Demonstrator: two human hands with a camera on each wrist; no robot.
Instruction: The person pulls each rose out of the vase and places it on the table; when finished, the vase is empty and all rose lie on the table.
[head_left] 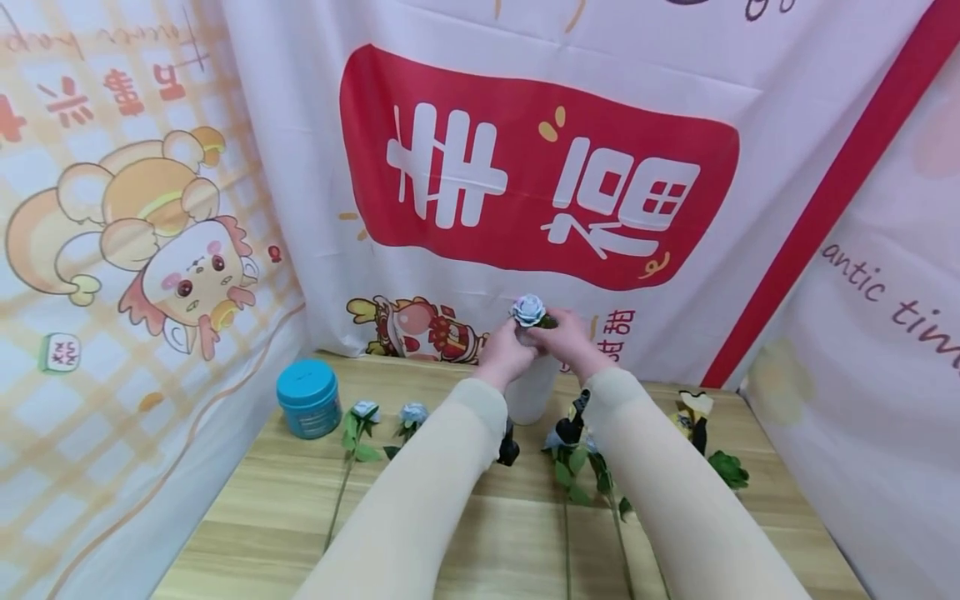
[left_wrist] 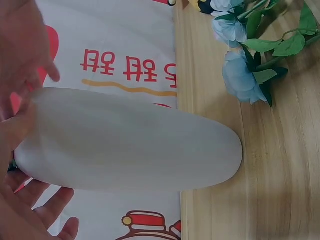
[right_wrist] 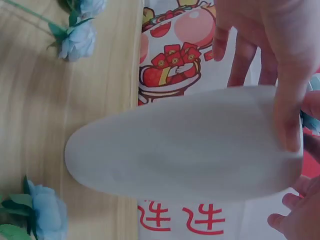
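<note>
A tall white vase (head_left: 529, 392) stands upright near the back of the wooden table, with a pale blue artificial rose (head_left: 528, 311) at its mouth. My left hand (head_left: 507, 357) grips the vase's upper end. In the right wrist view, that hand's thumb lies on the vase's front and its other fingers reach behind. My right hand (head_left: 567, 340) is at the rim, its fingers pinching the rose just under the bloom beside a green leaf. The rose's stem is hidden. In the left wrist view, the white vase (left_wrist: 130, 140) hides part of the hands.
Blue roses lie on the table (head_left: 247, 500): a left one (head_left: 365, 410), another (head_left: 413, 413) beside it, and more near the right forearm (head_left: 577, 458). A blue-lidded jar (head_left: 308, 398) stands at left. A yellow-and-black item (head_left: 690, 417) lies right. Printed cloth (head_left: 300, 167) hangs behind.
</note>
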